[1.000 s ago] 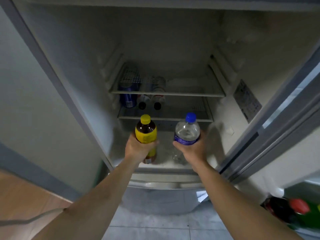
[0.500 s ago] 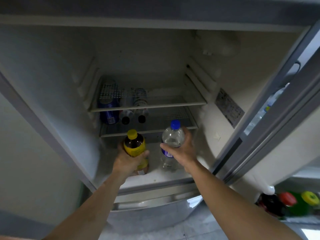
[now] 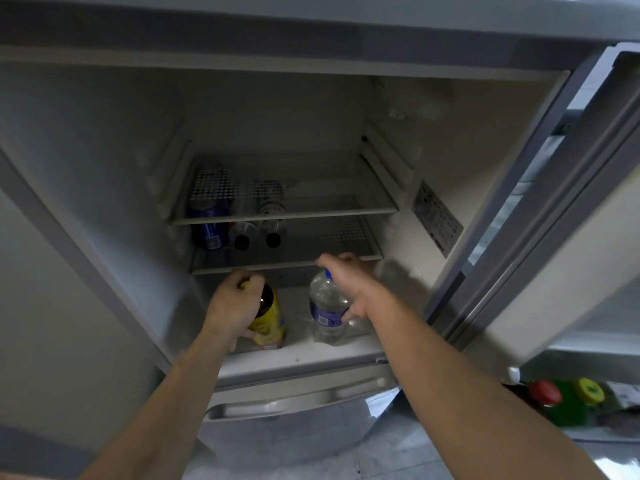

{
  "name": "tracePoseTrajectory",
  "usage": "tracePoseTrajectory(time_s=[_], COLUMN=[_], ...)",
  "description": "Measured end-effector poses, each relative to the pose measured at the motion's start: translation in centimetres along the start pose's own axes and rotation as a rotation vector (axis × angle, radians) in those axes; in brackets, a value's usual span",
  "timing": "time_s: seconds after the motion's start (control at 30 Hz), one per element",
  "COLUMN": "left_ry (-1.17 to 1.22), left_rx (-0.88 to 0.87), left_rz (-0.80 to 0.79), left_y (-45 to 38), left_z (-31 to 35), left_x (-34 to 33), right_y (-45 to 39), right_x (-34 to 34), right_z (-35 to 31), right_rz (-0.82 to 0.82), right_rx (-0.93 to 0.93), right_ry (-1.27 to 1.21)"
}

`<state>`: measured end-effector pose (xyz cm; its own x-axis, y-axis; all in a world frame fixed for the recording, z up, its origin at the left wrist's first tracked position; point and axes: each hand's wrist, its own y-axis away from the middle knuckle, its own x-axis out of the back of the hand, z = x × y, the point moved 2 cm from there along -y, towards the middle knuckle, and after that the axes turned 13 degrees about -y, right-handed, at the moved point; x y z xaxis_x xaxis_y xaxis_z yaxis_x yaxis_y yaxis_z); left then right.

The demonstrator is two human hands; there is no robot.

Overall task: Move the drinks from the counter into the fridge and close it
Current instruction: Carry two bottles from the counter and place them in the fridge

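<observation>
The fridge point(image 3: 294, 358) stands open in front of me. On its bottom floor stands a dark drink bottle with a yellow label point(image 3: 269, 318), and my left hand point(image 3: 230, 304) is wrapped around its neck and cap. To its right a clear water bottle with a blue label point(image 3: 325, 306) stands upright. My right hand point(image 3: 348, 284) is spread over that bottle, with the fingers stretched past the blue cap and the thumb beside the label. Its grip looks loose.
Two wire shelves point(image 3: 287, 263) sit above the bottles. A blue can point(image 3: 207, 232) and two small bottles point(image 3: 258, 237) lie at the back left. The door point(image 3: 554, 237) hangs open on the right, with red-capped point(image 3: 545, 393) and yellow-capped point(image 3: 588, 391) bottles in its rack. A drawer point(image 3: 294, 401) is below.
Both bottles went down and back onto the fridge floor. My left hand slid up to the yellow bottle's top, and my right hand's fingers opened off the water bottle.
</observation>
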<state>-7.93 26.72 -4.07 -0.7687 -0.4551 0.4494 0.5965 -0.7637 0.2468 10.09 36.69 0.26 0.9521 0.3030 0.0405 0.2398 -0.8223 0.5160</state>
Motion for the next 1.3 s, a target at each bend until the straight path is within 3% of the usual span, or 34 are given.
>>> tracePoseTrajectory(time_s=[0.2, 0.4, 0.5, 0.57, 0.67, 0.73, 0.8, 0.97, 1.13, 1.3], left_ry=[0.142, 0.35, 0.447, 0.605, 0.843, 0.849, 0.794, 0.673, 0.532, 0.497], left_rx=[-0.06, 0.013, 0.14, 0.262, 0.406, 0.447, 0.495, 0.537, 0.485, 0.444], left_rz=[0.135, 0.201, 0.104, -0.001, -0.098, -0.161, -0.168, -0.141, -0.003, 0.037], left_y=[4.1, 7.4, 8.6, 9.1, 9.6, 9.8, 10.0, 10.1, 10.1, 10.0], left_z=[-3.3, -8.1, -9.9, -11.3, -13.1, -13.2, -13.3, -13.6, -13.4, -12.8], left_x=[-0.7, -3.9, -5.1, -5.9, -6.8, -7.5, -8.0, -8.2, -7.5, -6.1], right_y=[2.9, 5.4, 6.0, 6.0, 6.2, 6.2, 6.0, 5.2, 5.4, 6.2], right_x=[0.5, 2.5, 4.1, 4.8, 5.0, 4.8, 4.5, 2.5, 1.9, 2.5], right_z=[4.6, 8.8, 11.2, 13.2, 16.2, 17.6, 18.4, 19.1, 20.4, 19.6], right_rz=[0.062, 0.18, 0.337, 0.346, 0.22, 0.079, -0.001, -0.013, 0.164, 0.214], right_rx=[0.106, 0.269, 0.248, 0.175, 0.058, -0.061, -0.197, -0.391, -0.285, -0.133], right_ry=[-0.15, -0.337, -0.636, -0.895, -1.081, -1.138, -1.071, -0.518, -0.441, -0.468])
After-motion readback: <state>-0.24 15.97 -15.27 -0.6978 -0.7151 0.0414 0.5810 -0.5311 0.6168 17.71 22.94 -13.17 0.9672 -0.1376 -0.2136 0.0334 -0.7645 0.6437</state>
